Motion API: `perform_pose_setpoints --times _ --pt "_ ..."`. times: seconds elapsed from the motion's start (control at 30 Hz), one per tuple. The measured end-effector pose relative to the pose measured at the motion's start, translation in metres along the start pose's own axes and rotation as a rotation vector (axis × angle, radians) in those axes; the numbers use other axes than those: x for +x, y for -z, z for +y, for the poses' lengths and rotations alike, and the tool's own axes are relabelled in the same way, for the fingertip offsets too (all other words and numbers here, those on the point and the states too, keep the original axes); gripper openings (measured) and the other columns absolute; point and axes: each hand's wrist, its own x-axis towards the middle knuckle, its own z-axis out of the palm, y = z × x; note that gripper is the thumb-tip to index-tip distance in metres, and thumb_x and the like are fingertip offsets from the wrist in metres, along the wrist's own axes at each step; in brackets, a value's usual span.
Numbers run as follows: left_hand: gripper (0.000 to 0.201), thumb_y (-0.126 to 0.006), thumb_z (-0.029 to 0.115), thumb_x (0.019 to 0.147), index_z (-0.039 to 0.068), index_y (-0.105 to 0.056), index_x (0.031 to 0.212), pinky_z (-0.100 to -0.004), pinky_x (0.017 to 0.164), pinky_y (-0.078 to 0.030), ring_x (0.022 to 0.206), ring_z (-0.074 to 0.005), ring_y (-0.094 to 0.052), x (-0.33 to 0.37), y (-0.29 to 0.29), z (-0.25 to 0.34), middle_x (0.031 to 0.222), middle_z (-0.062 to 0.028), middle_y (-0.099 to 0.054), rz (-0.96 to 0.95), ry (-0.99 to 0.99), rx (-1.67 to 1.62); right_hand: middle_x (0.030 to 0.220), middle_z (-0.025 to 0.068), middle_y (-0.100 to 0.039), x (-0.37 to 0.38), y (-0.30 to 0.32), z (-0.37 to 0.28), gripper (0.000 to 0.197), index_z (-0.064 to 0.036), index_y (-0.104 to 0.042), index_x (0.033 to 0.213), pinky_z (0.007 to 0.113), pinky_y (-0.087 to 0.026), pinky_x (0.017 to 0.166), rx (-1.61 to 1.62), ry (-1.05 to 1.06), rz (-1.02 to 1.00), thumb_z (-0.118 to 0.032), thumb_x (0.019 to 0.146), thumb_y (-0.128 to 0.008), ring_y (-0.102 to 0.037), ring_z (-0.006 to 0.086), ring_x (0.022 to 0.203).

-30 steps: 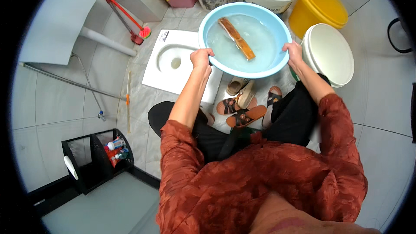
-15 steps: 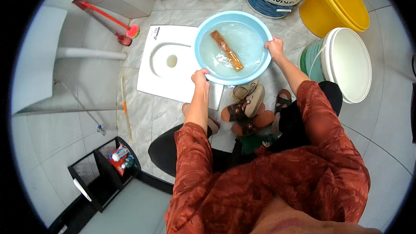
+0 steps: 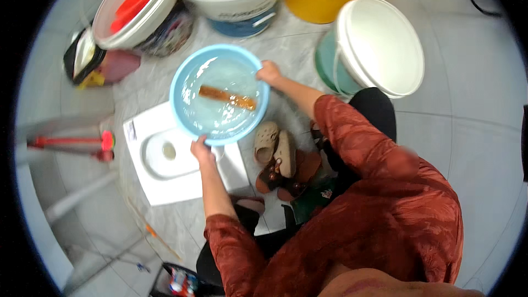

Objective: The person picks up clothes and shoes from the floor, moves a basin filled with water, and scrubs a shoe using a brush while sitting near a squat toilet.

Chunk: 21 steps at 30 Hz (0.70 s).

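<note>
Both my hands hold a round light-blue basin (image 3: 179,118) in the air, partly over a corner of the white squat toilet (image 3: 144,184). My left hand (image 3: 203,150) is closed on the near rim; my right hand (image 3: 268,72) grips the right rim. Rippling water (image 3: 212,121) partly fills the basin. In it lies a long, flat, brown piece (image 3: 227,98) that looks like wood, wet and shiny. Fingers under the rim are hidden.
Beyond the basin stand a bucket with something red inside (image 3: 157,36), a white-and-blue bucket (image 3: 236,22) and a yellow bucket (image 3: 311,0). To the right is a white-and-green bucket (image 3: 328,58). Shoes (image 3: 265,143) lie by my feet; a thin stick (image 3: 165,242) lies at left.
The view has turned, so the toilet and buckets sit further left in the picture. The basin also appears further left and lower, still in both hands. The brown piece looks closer to level.
</note>
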Motion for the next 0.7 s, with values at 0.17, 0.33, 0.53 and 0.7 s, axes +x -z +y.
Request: perform_pose_setpoints --times 0.17,0.33,0.53,0.7 --pt "0.041 -0.049 0.007 0.083 0.000 -0.041 0.123 -0.0386 0.078 -0.047 0.102 -0.0285 -0.052 0.000 -0.004 0.011 0.117 -0.0156 -0.050 -0.023 0.163 0.135 0.101 0.0190 -0.061 -0.010 0.030 -0.067 0.033 -0.0043 -0.063 0.093 0.036 -0.047 0.081 -0.305 -0.051 -0.105 -0.024 0.068 -0.061 -0.059 0.0303 0.094" --pt "0.074 -0.052 0.045 0.076 0.010 -0.027 0.136 -0.0551 0.090 -0.031 0.124 -0.0342 -0.027 0.004 -0.030 0.006 0.141 -0.0146 -0.022 -0.037 0.317 0.435 0.112 0.0156 -0.054 -0.031 0.101 -0.101 0.040 -0.0064 -0.052 0.111 0.038 -0.043 0.087 -0.594 0.304 -0.156 -0.018 0.073 -0.056 -0.053 0.0292 0.104" --pt "0.041 -0.058 0.009 0.071 -0.011 -0.053 0.106 -0.0356 0.084 -0.042 0.091 -0.0291 -0.056 -0.034 -0.072 0.033 0.104 -0.0192 -0.058 0.233 -0.100 0.612 0.124 0.0150 -0.040 -0.107 0.221 -0.086 0.040 -0.0046 -0.054 0.108 0.058 -0.027 0.093 -1.007 0.815 0.039 -0.014 0.070 -0.057 -0.030 0.0317 0.124" --pt "0.039 -0.059 0.011 0.069 -0.007 -0.055 0.103 -0.0391 0.078 -0.043 0.091 -0.0297 -0.054 -0.041 -0.079 0.061 0.103 -0.0180 -0.057 0.012 -0.183 0.601 0.127 0.0112 -0.039 -0.135 0.265 -0.063 0.040 -0.0019 -0.056 0.105 0.053 -0.027 0.097 -1.139 0.725 0.169 -0.013 0.066 -0.058 -0.020 0.0287 0.131"
